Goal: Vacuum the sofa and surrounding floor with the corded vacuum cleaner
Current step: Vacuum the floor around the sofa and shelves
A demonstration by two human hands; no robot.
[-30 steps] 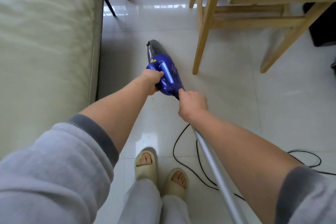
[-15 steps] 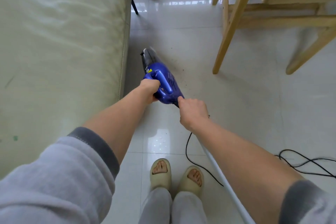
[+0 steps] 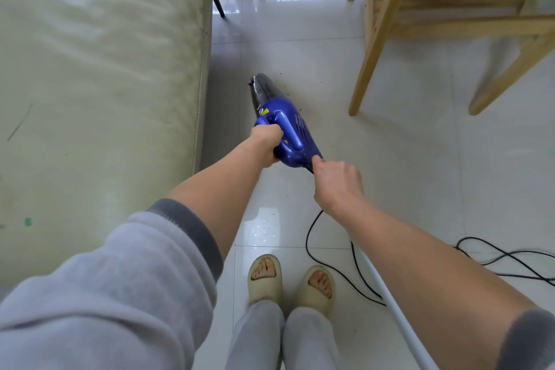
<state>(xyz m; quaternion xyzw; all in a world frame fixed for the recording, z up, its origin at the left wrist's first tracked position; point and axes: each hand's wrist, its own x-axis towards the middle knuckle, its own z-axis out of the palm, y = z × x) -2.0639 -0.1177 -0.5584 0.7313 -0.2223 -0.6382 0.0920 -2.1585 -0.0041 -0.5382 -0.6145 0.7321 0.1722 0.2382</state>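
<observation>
Blue plastic vacuum cleaner [image 3: 288, 129], glossy tiles [image 3: 405, 189]

Both arms reach forward and down, forearms bare, with grey sleeves pushed up towards the elbows. The left hand [image 3: 267, 141] is a closed fist seen from the back, its fingers wrapped round the blue handle of the vacuum cleaner [image 3: 285, 126], wrist straight. The right hand [image 3: 336, 182] sits just behind the vacuum cleaner's rear end, back of the hand up, fingers curled under and gripping the part there, thumb pointing forward along it. The two hands are close together but apart.
</observation>
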